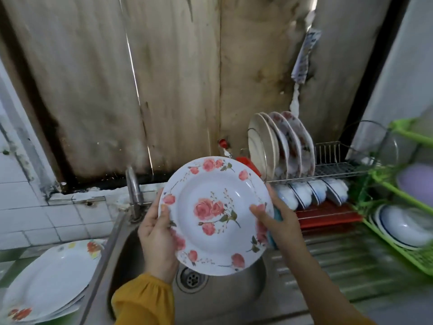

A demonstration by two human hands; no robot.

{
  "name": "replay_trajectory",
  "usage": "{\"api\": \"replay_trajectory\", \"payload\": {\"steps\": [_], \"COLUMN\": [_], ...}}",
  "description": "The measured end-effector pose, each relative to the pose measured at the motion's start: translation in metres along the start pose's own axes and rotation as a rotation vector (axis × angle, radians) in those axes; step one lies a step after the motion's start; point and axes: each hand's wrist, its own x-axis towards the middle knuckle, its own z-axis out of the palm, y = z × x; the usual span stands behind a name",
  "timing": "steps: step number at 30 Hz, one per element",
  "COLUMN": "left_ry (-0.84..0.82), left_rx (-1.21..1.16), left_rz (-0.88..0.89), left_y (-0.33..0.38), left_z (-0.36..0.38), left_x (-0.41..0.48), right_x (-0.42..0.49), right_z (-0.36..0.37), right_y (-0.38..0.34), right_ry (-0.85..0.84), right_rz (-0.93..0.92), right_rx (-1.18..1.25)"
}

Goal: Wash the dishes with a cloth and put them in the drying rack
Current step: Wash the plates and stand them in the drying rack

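Note:
A white deep plate with pink roses (210, 200) is held tilted above the steel sink (225, 299). My left hand (155, 233) grips its left rim, thumb on the face. My right hand (278, 221) holds the right rim, thumb on the front, with a blue cloth (277, 213) pressed behind the plate. The metal drying rack (332, 166) stands at the back right with several plates upright and bowls underneath.
A tap (134, 191) rises behind the sink at the left. A stack of white floral plates (50, 282) lies on the counter at the lower left. A green plastic rack (403, 233) with bowls stands at the right, beside the ribbed draining board (346, 266).

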Motion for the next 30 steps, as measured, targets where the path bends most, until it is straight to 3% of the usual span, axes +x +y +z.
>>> {"api": "replay_trajectory", "payload": {"steps": [9,14,18,24,30], "left_ry": [-0.327,-0.579,-0.685,-0.779,-0.783], "left_rx": [0.166,0.412,0.814,1.006,1.322], "left_rz": [-0.020,-0.016,0.347,0.906,1.104], "left_y": [-0.054,-0.089,-0.094,-0.076,-0.076], "left_z": [0.110,0.154,0.185,0.244,0.284], "left_x": [-0.013,-0.019,-0.013,0.006,0.037], "right_x": [-0.016,-0.025,-0.032,-0.021,0.014], "right_z": [-0.101,-0.144,-0.163,-0.173,-0.164], "right_y": [-0.034,-0.063,-0.078,-0.092,-0.116], "right_ry": [0.312,0.518,0.623,0.709,0.805], "right_rz": [-0.370,-0.527,-0.609,-0.717,-0.818], "right_rx": [-0.073,-0.383,-0.627,-0.801,-0.937]}}
